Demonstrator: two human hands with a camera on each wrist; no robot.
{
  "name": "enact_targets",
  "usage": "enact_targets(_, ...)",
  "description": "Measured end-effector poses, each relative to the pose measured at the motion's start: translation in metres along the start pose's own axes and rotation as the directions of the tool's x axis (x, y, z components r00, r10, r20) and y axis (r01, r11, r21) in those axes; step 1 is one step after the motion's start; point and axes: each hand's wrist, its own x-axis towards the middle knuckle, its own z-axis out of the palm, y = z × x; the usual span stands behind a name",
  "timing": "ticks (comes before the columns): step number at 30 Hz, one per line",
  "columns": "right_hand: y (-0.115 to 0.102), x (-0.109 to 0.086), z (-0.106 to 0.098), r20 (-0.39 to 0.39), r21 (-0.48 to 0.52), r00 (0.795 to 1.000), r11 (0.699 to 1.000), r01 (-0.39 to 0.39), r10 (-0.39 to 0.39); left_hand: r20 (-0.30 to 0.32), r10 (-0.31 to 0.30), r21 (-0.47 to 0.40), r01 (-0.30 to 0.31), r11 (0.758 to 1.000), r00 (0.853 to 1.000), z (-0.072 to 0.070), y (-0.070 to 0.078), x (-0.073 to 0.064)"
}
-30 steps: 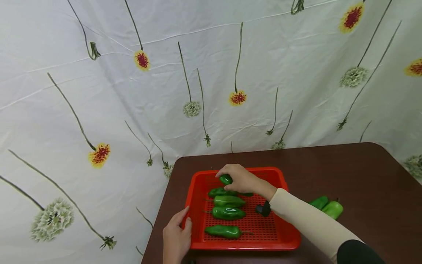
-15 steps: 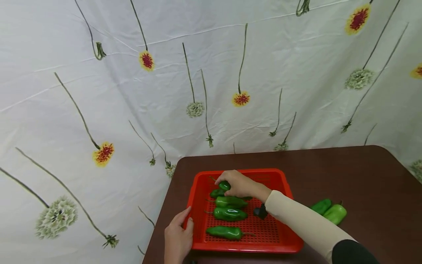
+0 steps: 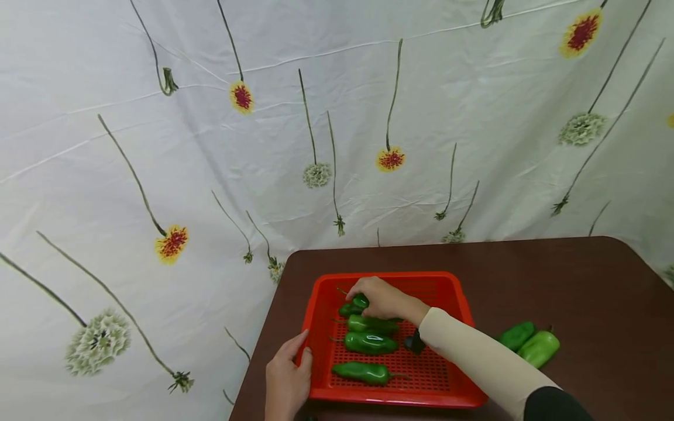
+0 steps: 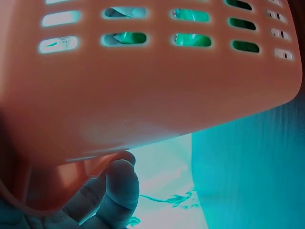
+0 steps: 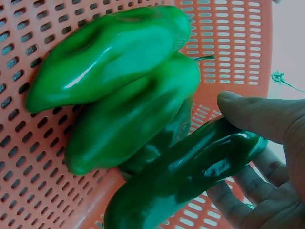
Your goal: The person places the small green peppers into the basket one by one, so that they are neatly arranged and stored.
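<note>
My right fingers (image 5: 228,200) were parted only by the width of a green pepper (image 5: 178,171), pinched near one end by the thumb and them, over the far part of the red basket (image 3: 395,398) on the bench (image 3: 553,280). I judged it best handled lightly, kept low and in line with the other peppers (image 3: 371,343), so nothing rolled, while my left hand (image 3: 288,374) gripped the basket's left rim for steadiness. My right hand (image 3: 384,299) covered much of the held pepper; I couldn't tell whether it touched the one beneath. The sleeve (image 3: 474,345) hid some basket.
</note>
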Motion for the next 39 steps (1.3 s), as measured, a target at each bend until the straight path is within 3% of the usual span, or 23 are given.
enact_targets(12, 0.007, 0.001, 0.007, 0.025, 0.049, 0.999, 0.998, -0.043, 0.041, -0.018, 0.043, 0.000, -0.043, 0.999, 0.999, 0.000, -0.002, -0.001)
enact_targets(22, 0.016, 0.003, 0.012, 0.038, 0.091, 0.999, 0.995, -0.036, 0.032, -0.007, 0.030, -0.006, -0.030, 1.000, 1.000, -0.003, 0.002, 0.000)
enact_targets(39, 0.019, 0.009, 0.019, 0.054, 0.044, 0.998, 0.999, 0.006, -0.009, -0.014, 0.030, -0.014, -0.031, 0.999, 0.999, -0.001, -0.001, 0.000)
